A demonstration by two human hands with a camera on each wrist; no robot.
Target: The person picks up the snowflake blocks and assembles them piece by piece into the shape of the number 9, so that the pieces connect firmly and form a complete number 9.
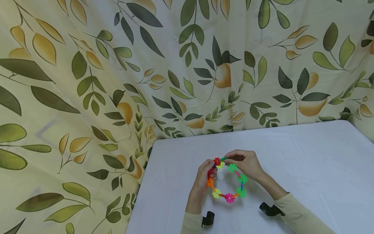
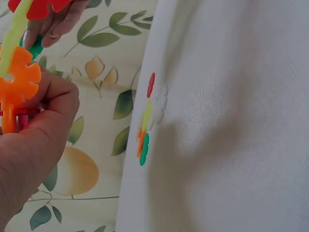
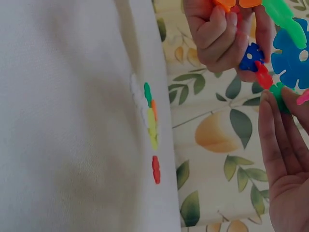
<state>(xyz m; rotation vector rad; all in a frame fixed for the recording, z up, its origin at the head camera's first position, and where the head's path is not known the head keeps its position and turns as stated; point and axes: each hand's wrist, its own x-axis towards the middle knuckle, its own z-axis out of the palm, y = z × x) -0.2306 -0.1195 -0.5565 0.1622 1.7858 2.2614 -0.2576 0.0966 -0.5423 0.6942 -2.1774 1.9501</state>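
Note:
A ring-shaped chain of colourful notched plastic discs (image 1: 230, 198) hangs between the two hands above the table. At its left side my left hand (image 1: 203, 177) grips the chain, with an orange disc (image 2: 21, 77) showing by the curled fingers in the left wrist view. My right hand (image 1: 248, 162) pinches a green disc (image 3: 277, 96) between thumb and fingertips at the top of the ring. In the right wrist view, this green disc touches a red disc (image 3: 263, 75), which joins a blue disc (image 3: 252, 57) near the left hand.
Several loose discs lie on the white table (image 1: 306, 169), among them white discs (image 2: 161, 104), a red disc (image 2: 151, 84) and a green disc (image 2: 144, 150). A leaf-patterned curtain (image 1: 187, 65) hangs behind the table. Each wrist carries a black camera (image 1: 271, 209).

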